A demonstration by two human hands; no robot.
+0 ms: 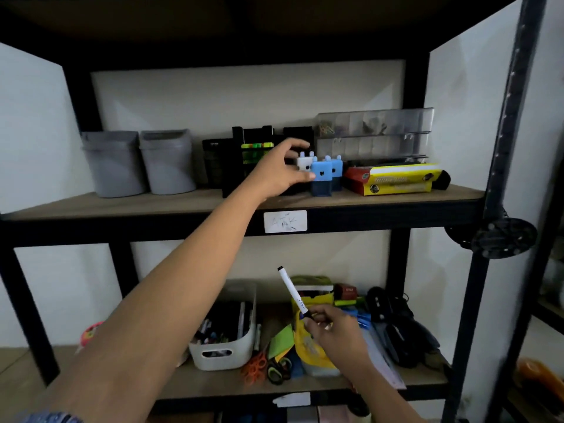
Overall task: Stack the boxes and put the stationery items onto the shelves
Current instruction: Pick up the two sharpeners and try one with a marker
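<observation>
Black metal shelving point(314, 222) stands against a pale wall, with two wooden boards in view, the upper one well stocked along its far edge.

Your left hand point(282, 172) is raised to the upper shelf, thumb and fingers spread round the small white block point(304, 163) that stands just left of two blue blocks point(322, 175). Whether the fingers actually pinch the white block cannot be told; the thumb tip sits close to the nearer blue one. Your right hand point(332, 331) pinches a white marker point(291, 293) near its lower end, tip pointing up and left, in front of the lower shelf.

Judgement on the step: the blocks are being arranged on the upper shelf. Keep the white block upright and set it flush beside the blue pair; they look light and top-heavy, so a sideways nudge would likely tip them.

Clearances, upper shelf: black organiser point(253, 154) with green highlighters just left of your hand; yellow and red boxes point(393, 180) just right of the blue blocks, under a clear compartment case point(375, 132). Two grey bins point(139, 163) stand well to the left. Free board lies along the near edge only.

Lower shelf: white basket of pens point(225, 337) at left looks the natural place for the marker. Scissors point(265, 367) and loose packets crowd the middle; approach from above the basket.
</observation>
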